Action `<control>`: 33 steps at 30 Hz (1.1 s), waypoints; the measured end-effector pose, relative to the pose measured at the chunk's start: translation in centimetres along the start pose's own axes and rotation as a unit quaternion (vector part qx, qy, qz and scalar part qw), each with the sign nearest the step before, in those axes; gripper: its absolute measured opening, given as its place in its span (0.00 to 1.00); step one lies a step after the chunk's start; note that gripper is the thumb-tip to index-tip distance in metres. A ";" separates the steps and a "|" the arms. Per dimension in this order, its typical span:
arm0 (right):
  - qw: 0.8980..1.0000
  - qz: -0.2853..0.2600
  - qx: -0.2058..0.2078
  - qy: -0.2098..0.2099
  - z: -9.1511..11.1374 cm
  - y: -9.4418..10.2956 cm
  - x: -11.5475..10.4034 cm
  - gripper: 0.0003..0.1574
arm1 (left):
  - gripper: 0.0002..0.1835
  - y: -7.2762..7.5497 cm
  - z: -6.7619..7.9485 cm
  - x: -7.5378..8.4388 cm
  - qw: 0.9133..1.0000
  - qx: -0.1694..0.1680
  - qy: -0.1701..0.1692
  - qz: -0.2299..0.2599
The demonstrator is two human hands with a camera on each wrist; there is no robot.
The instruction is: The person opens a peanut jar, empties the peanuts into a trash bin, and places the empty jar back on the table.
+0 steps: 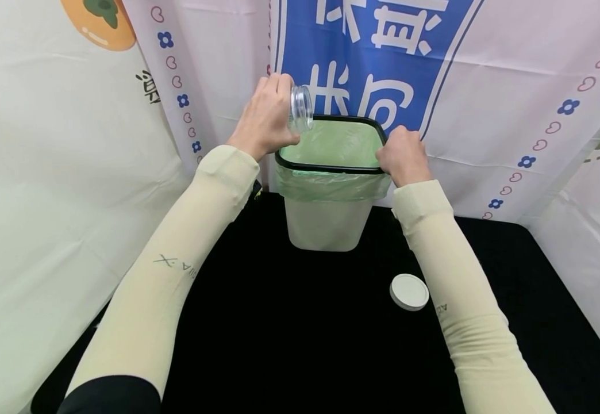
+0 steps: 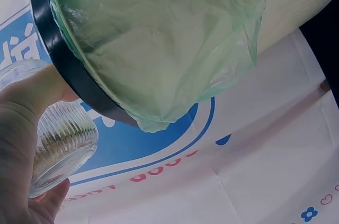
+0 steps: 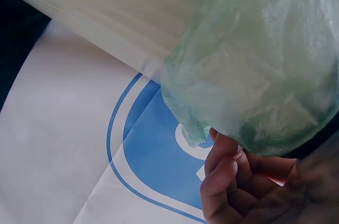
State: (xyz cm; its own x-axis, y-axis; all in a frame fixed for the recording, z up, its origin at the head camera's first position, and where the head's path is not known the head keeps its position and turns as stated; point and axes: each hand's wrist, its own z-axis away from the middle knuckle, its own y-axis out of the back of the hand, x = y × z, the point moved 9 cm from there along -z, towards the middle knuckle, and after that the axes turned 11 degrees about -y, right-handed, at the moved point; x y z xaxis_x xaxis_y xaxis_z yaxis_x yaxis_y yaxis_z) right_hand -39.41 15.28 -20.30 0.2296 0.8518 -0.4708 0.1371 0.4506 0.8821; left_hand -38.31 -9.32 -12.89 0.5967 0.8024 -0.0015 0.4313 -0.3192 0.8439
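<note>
My left hand (image 1: 269,115) grips a clear ribbed jar (image 1: 300,109), tipped on its side with its mouth toward the bin, at the left rim. In the left wrist view, the thumb and fingers wrap the jar (image 2: 66,142); whether anything is inside I cannot tell. A pale trash bin (image 1: 326,224) with a black rim stands upright, lined with a green plastic bag (image 1: 331,184) folded over its edge. On the right side of that rim, my right hand (image 1: 406,154) holds on with curled fingers (image 3: 220,181), seen beside the bag in the right wrist view.
A round white lid (image 1: 409,291) lies on the black tabletop (image 1: 289,322), close to my right forearm. Behind the bin hangs a white cloth with a blue printed panel (image 1: 357,52). White cloth walls (image 1: 46,172) enclose the sides.
</note>
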 end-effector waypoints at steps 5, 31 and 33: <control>1.000 -0.003 0.002 -0.003 0.1 0.0 0.0 0.17 | 0.44 0.1 -0.1 0.2 1.000 -0.006 -0.007 -0.011; 1.000 0.001 0.002 -0.001 0.2 0.0 -0.1 0.15 | 0.37 0.0 -0.4 1.0 0.995 -0.026 -0.057 -0.084; 1.000 0.002 0.000 -0.002 0.1 0.0 -0.1 0.15 | 0.37 0.0 -0.5 1.1 0.994 -0.027 -0.059 -0.086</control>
State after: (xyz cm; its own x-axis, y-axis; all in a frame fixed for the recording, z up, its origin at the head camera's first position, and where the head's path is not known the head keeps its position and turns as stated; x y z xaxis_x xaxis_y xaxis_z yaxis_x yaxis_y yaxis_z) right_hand -39.29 15.19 -20.27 0.2334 0.8530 -0.4668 0.1369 0.4464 0.8843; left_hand -37.96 -8.17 -12.66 0.5936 0.7772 -0.2090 0.4995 -0.1522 0.8528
